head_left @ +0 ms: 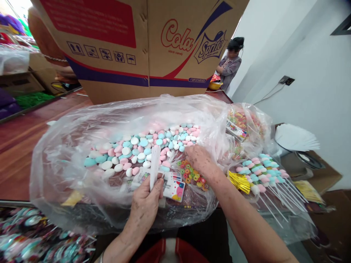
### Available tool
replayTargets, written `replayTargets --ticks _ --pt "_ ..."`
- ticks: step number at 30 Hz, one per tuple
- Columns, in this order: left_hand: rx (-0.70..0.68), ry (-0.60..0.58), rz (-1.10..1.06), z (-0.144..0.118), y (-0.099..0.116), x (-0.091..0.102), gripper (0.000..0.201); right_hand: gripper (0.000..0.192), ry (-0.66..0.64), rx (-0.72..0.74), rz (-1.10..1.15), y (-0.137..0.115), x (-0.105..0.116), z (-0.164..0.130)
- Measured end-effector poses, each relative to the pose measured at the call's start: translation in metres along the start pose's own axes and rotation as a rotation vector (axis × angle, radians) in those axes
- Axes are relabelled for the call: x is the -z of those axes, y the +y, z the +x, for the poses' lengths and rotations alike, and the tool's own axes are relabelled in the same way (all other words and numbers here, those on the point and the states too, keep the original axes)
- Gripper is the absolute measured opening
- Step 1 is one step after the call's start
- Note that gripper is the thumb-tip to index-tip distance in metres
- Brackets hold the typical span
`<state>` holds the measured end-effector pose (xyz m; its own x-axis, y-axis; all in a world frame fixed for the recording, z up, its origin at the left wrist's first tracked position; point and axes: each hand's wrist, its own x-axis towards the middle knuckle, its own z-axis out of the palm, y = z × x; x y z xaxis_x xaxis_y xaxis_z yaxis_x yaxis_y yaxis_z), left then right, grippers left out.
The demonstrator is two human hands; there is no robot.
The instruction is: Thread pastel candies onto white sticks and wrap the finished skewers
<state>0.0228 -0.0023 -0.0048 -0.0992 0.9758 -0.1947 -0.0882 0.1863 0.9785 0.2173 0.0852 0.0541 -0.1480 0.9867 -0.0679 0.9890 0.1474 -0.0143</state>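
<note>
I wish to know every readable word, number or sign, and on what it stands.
"Cola": cardboard box
"stick candy": box, beneath "Cola"
"Sprite": box
Umbrella sign, arrow sign: box
Too small or blurred: line under "Sprite", purple band label, red panel, printed cards, candy-bag label.

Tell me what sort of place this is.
Probably a small candy workshop: loose pastel candies lie in clear plastic, candy skewers are bunched at the right, and a big carton reads "stick candy".
</note>
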Motion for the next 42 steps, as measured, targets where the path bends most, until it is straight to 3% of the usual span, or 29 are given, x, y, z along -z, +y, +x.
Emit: replayTargets --ticks 7,19,25,29,35,38,42 --pt "-0.017 -0.048 -0.001 0.003 -0.008 0.004 0.03 0.027 -0.128 -0.019 0.01 -0.001 0.011 -0.001" --pt "-0.022 -0.048 0.009 0.004 -0.01 0.003 0.031 0.029 -0.038 -0.032 0.0 -0.003 -0.007 0.01" --pt "-0.002 -0.055 0.02 0.003 -0.004 0.003 0.032 0.025 -0.005 0.247 0.183 -0.008 -0.006 -0.004" --pt "0.011 -0.045 0.006 0.003 -0.002 0.002 0.036 0.021 -0.025 0.253 0.041 -0.021 -0.005 -0.012" --pt "0.013 -0.04 0.035 0.007 -0.006 0.006 0.044 0.023 0.064 0.313 -0.091 -0.041 -0.013 -0.015" --pt "-0.005 -0.004 0.014 0.01 -0.007 0.006 0.046 0.026 0.14 0.272 -0.035 -0.04 -0.023 -0.011" --pt "-0.026 0.042 -0.013 0.01 -0.007 0.002 0.047 0.026 0.18 0.112 0.185 -0.032 -0.028 -0.004"
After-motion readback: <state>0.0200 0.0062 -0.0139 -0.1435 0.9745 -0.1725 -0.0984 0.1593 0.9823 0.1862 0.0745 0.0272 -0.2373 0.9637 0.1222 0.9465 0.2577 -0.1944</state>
